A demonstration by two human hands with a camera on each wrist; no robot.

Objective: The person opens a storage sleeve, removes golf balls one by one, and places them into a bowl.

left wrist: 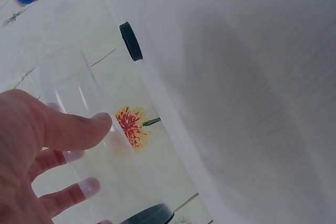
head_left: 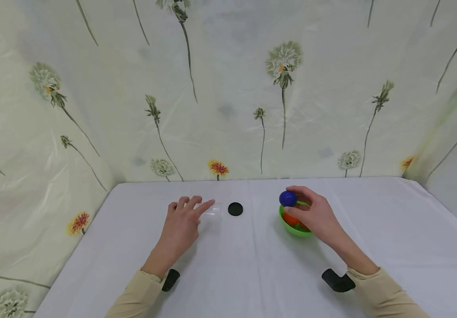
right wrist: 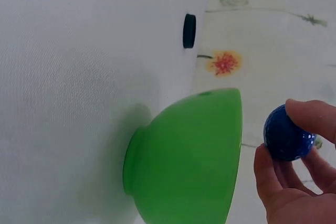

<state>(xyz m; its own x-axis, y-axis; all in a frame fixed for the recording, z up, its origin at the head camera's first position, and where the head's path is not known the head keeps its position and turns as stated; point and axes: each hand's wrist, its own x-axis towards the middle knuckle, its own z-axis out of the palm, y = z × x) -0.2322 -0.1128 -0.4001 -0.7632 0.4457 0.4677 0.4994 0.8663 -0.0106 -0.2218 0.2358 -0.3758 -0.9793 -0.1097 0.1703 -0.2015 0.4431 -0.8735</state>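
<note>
My left hand (head_left: 182, 226) grips a clear see-through cylinder (left wrist: 76, 80), thumb on one side and fingers round the other. A dark cap or base (left wrist: 152, 215) shows at its lower end in the left wrist view. Faint in the head view, the cylinder is partly covered by the hand. With thumb and fingertips my right hand (head_left: 319, 217) pinches a shiny blue ball (head_left: 288, 198) just above the rim of a green bowl (head_left: 295, 231). Inside the bowl lie orange round things (head_left: 290, 219) and a bit of green, partly hidden by the hand.
Between the hands, a round black lid (head_left: 235, 209) lies on the white-covered table (head_left: 252, 274). Behind the table hangs a pale curtain (head_left: 228, 132) with printed dandelions. Dark straps or mounts (head_left: 338, 281) stick out at both wrists.
</note>
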